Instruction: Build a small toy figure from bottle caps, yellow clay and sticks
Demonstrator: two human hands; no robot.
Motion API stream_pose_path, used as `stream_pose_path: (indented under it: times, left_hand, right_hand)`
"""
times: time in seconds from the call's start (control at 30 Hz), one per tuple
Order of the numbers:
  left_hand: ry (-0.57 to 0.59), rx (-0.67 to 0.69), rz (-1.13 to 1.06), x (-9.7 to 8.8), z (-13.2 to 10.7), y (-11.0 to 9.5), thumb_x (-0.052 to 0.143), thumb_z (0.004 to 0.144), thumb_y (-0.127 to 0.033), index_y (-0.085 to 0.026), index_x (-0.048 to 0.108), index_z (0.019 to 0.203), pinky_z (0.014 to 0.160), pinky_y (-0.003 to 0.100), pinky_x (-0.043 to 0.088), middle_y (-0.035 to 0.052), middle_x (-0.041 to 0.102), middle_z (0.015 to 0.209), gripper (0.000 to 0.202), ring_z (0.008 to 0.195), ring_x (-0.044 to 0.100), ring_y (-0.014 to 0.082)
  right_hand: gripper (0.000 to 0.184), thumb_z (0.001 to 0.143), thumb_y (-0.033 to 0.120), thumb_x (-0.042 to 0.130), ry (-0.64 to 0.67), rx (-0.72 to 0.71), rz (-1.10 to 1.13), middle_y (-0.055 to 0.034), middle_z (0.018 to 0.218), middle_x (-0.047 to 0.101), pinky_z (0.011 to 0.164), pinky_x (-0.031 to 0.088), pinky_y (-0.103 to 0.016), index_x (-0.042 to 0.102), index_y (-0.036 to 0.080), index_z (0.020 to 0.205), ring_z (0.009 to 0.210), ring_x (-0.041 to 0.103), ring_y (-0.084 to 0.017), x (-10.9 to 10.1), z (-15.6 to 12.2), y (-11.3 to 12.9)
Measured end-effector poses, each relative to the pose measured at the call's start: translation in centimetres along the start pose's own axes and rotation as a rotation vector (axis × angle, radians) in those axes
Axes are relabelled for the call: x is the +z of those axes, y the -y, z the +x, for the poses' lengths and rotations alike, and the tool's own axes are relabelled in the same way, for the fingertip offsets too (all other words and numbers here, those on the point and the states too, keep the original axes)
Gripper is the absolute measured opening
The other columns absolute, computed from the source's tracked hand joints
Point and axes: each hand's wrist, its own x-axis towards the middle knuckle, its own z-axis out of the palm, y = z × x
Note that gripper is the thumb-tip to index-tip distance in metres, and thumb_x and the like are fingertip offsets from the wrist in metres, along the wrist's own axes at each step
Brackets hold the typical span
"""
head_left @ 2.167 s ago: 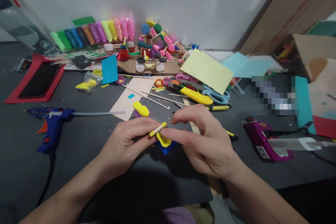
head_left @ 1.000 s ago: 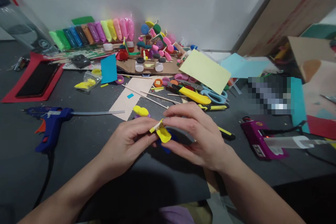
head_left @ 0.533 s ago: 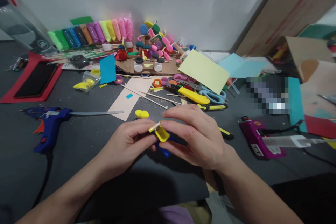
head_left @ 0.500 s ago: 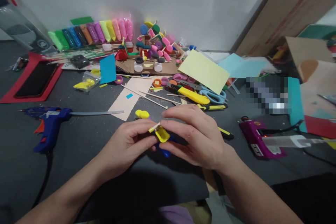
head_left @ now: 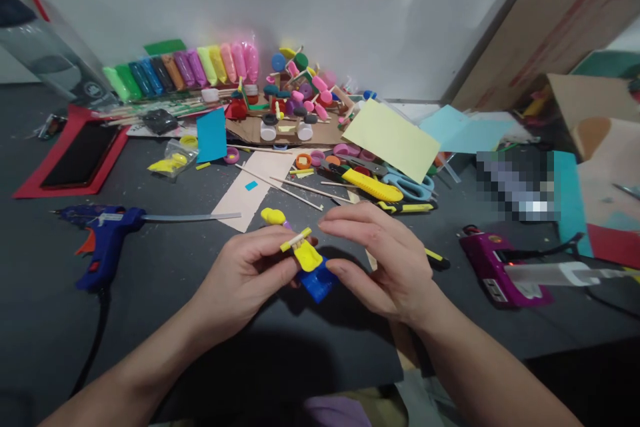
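My left hand (head_left: 255,263) pinches a small clay model between thumb and fingers, just above the dark table. The model's yellow scoop-shaped part (head_left: 307,256) faces me, with a short pale stick (head_left: 296,239) tipped in yellow across its top. Beneath it shows a blue part (head_left: 319,280); beyond the fingers, a rounded yellow piece (head_left: 273,216) sticks out. How these parts join is hidden by my fingers. My right hand (head_left: 385,263) is open on the right side of the model, fingers apart and thumb tip close to the blue part; whether it touches, I cannot tell.
A blue glue gun (head_left: 107,240) lies to the left. Yellow cutters (head_left: 375,185), scissors (head_left: 410,185) and thin wooden sticks (head_left: 285,188) lie beyond my hands. A purple power box (head_left: 493,270) with cables is at right. Colored clay packs (head_left: 185,70) line the wall.
My right hand has drawn back to the right, its fingers coming off the model. More of the yellow scoop and the blue part now shows. My left hand keeps its pinch.
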Motion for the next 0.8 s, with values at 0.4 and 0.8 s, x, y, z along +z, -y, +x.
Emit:
stream_pose_path:
  times: [0.4,0.8]
  left_hand:
    - [-0.010,0.026,0.036,-0.22,-0.05,-0.31,0.060,0.091,-0.015,-0.018,0.072,0.080,0.074,0.023,0.048,0.0021,0.069,0.082,0.017,0.082,0.063,0.0154]
    - [0.034,-0.047,-0.066,-0.04,-0.01,-0.01,0.060,0.094,-0.021,-0.020,0.075,0.084,0.070,0.019,0.049,-0.0008,0.065,0.082,0.018,0.079,0.061,0.0121]
  right_hand:
    - [0.031,0.093,0.030,0.066,0.069,-0.041,0.046,-0.0113,0.111,0.069,0.090,0.054,-0.034,0.060,0.016,0.120,0.101,0.065,-0.019,0.21,0.17,-0.24]
    - [0.034,0.087,0.027,0.075,0.053,-0.156,-0.164,-0.0142,0.110,0.069,0.089,0.056,-0.035,0.061,0.015,0.115,0.103,0.067,-0.021,-0.66,0.39,-0.33]
